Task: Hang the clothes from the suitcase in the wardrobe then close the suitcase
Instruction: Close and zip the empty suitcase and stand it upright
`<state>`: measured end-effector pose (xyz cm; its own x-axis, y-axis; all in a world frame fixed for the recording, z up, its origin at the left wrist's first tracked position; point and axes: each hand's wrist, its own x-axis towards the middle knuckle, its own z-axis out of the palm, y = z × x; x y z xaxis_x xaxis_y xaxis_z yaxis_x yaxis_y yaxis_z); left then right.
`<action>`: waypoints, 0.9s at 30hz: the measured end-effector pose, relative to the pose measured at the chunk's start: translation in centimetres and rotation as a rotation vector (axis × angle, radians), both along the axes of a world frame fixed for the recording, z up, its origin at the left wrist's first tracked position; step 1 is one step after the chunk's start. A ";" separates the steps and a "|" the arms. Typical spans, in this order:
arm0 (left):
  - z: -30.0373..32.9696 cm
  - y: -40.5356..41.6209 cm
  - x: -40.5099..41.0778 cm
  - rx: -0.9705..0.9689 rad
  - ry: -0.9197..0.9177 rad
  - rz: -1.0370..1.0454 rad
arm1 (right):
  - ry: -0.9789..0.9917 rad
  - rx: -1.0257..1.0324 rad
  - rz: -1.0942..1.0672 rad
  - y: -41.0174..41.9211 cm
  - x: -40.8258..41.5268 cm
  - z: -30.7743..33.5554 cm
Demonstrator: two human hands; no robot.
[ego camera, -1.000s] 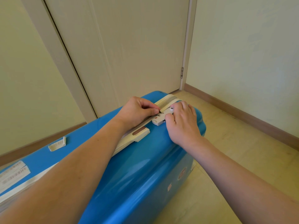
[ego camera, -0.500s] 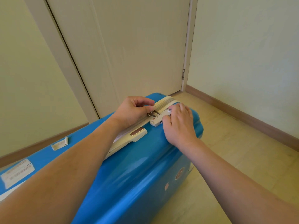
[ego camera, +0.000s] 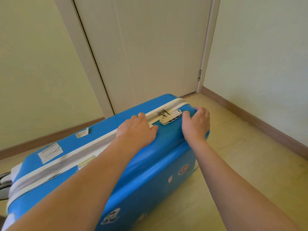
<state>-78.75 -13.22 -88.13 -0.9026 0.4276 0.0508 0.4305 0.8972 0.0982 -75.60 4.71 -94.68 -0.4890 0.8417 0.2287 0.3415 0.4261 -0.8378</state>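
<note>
Presently, a glossy blue hard-shell suitcase with rounded corners stands on its side on the pale wood-grain floor, in front of a flat cream door. Its white zipper band runs closed along the top face, metal pulls lying beside a white combination lock. The left hand rests flat across the band, fingers extended. The right hand lies over the suitcase's far corner, fingers loosely bent, gripping nothing. Paper labels and cartoon stickers mark the shell.
</note>
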 end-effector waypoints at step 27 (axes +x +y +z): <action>0.4 0.3 0.8 -0.017 0.021 0.274 | -0.001 -0.513 -0.001 4.0 1.0 -1.7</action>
